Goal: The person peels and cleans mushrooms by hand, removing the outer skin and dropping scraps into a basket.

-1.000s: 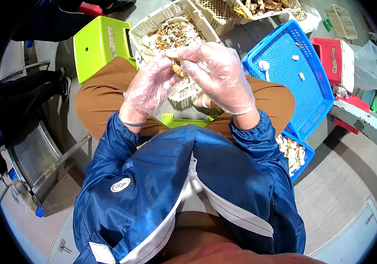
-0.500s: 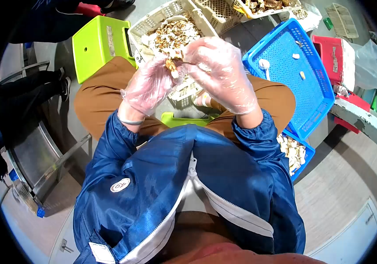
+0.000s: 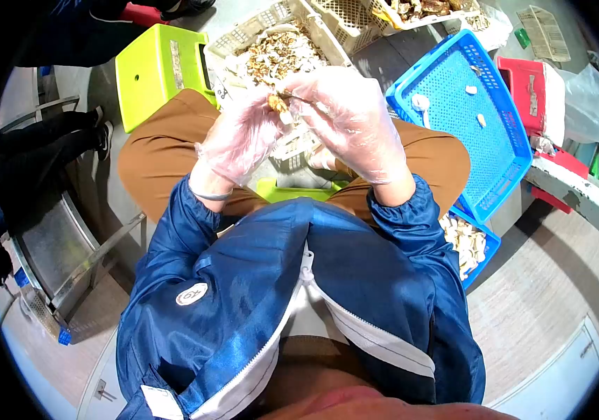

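My left hand, in a clear plastic glove, pinches a small brown-and-white piece that looks like a mushroom. Close against it is my right hand, gloved the same way, its fingers closed around a thin dark tool that looks like a small knife; most of it is hidden. Both hands are above my knees. Just beyond them stands a white plastic basket holding brown and pale scraps.
A blue perforated tray at the right bears a few pale pieces and a white spoon-like item. Under it, a blue bin holds many pale pieces. A green stool stands left. Another person's legs show at far left.
My hands have come slightly closer together, and the right hand has dropped a little toward me and moved left. The brown-and-white piece stays in my left fingers.
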`<state>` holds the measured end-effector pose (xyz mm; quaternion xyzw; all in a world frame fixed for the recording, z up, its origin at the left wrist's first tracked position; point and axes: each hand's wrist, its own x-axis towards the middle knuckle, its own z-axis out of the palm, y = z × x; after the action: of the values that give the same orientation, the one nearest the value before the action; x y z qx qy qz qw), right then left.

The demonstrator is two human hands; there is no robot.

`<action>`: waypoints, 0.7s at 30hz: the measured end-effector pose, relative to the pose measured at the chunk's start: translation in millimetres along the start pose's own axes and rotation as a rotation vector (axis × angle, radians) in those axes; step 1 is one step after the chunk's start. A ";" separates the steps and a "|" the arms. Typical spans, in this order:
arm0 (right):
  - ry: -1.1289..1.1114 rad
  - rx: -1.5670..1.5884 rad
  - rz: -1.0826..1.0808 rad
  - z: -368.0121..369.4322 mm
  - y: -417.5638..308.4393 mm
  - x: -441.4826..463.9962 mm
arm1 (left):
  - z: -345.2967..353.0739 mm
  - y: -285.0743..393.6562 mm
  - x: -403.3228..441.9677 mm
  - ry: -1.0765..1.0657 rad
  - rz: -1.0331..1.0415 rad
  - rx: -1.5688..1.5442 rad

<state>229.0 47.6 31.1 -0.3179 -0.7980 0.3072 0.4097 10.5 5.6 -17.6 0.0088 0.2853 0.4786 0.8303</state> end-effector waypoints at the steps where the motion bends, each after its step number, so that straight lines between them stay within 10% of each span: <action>1: -0.005 0.013 0.015 -0.4 -0.3 -0.2 | -0.4 0.0 -0.5 -0.011 -0.001 -0.011; 21: -0.016 0.002 -0.036 -1.5 6.7 -0.5 | 0.7 0.0 1.3 0.057 0.039 0.123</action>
<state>232.2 51.6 26.5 -0.3006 -0.8066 0.3032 0.4088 11.3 6.8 -17.6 0.0520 0.3375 0.4764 0.8102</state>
